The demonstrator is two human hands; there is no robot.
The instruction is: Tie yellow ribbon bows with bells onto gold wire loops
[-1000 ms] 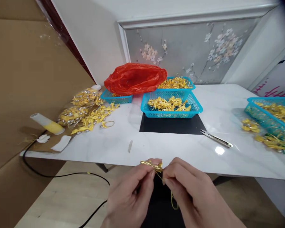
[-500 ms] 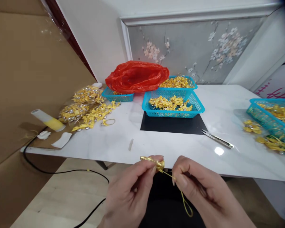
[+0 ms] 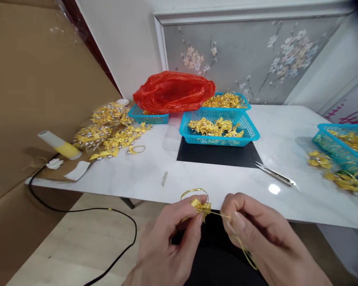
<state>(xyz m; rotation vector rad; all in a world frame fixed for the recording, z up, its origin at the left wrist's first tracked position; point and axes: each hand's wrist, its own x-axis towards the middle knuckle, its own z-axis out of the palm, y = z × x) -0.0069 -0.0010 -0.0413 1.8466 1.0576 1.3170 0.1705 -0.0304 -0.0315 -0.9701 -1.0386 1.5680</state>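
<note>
My left hand (image 3: 170,242) pinches a small yellow ribbon bow (image 3: 201,206) with a gold loop rising above it, just in front of the near edge of the white table (image 3: 143,174). Close to its right, my right hand (image 3: 256,234) pinches a thin gold cord (image 3: 241,248) that runs from the bow and hangs down past my fingers. Both hands are held over my dark lap, below table level.
A blue basket (image 3: 247,133) of yellow bows sits on a black mat (image 3: 214,155). Behind it are a red plastic bag (image 3: 173,91) and two more baskets. Scissors (image 3: 276,174) lie to the right, another basket (image 3: 331,145) at far right, bow piles (image 3: 110,135) and a glue gun (image 3: 58,145) at left.
My hands have drawn apart, pulling the gold cord taut to the right. A gold loop now stands up above the bow in my left fingers.
</note>
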